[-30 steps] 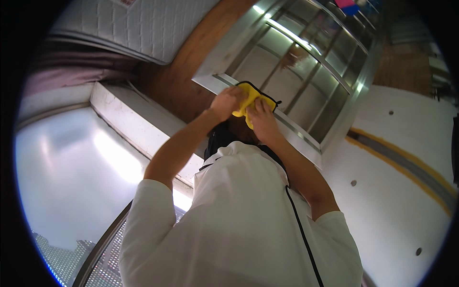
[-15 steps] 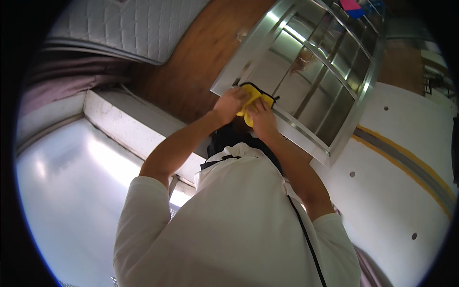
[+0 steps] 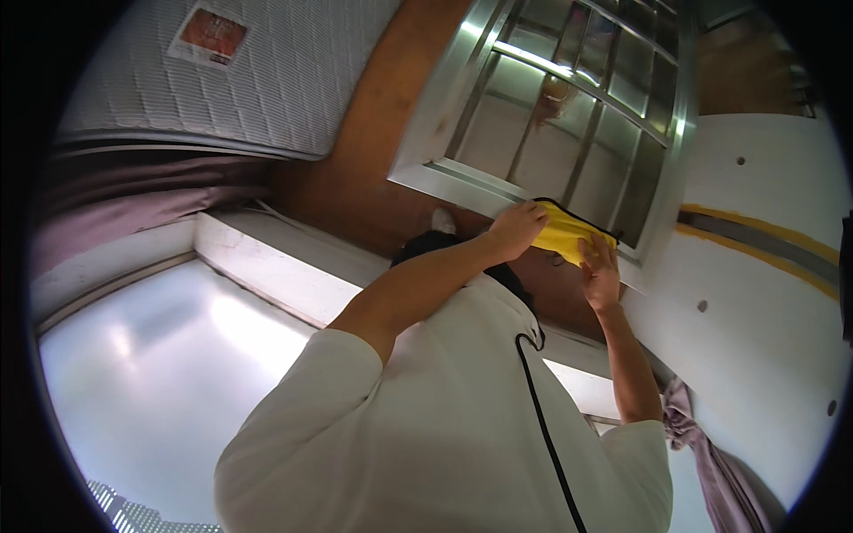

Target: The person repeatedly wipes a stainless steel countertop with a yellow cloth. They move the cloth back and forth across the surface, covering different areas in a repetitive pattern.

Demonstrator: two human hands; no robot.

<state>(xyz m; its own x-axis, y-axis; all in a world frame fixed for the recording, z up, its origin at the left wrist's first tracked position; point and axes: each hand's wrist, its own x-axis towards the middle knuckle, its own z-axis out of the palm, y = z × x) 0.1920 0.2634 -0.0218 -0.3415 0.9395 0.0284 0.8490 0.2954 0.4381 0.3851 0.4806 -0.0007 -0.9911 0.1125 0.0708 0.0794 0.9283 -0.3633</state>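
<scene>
A yellow cloth (image 3: 562, 235) with a black edging is spread between my two hands, over the near rail of a silver metal-framed panel (image 3: 462, 182). My left hand (image 3: 517, 229) is closed on the cloth's left end, its fingertips at the top corner. At the right end, my right hand (image 3: 601, 271) grips the cloth with its fingers bent onto the yellow face. Behind the cloth, the panel's metal bars (image 3: 577, 78) cross over shiny, reflecting panes. Part of the near rail is hidden by the cloth and my fingers.
A quilted mattress (image 3: 267, 80) lies at the far left above brown wooden flooring (image 3: 355, 191). Mauve curtain fabric (image 3: 151, 200) and a white ledge (image 3: 267, 266) run along the left. To the right stands a white board (image 3: 755, 249) with holes and a grey, yellow-edged strip.
Both hands have moved right along the panel's near rail and farther apart. The cloth, bunched before, is now stretched wider between them. The view has shifted too.
</scene>
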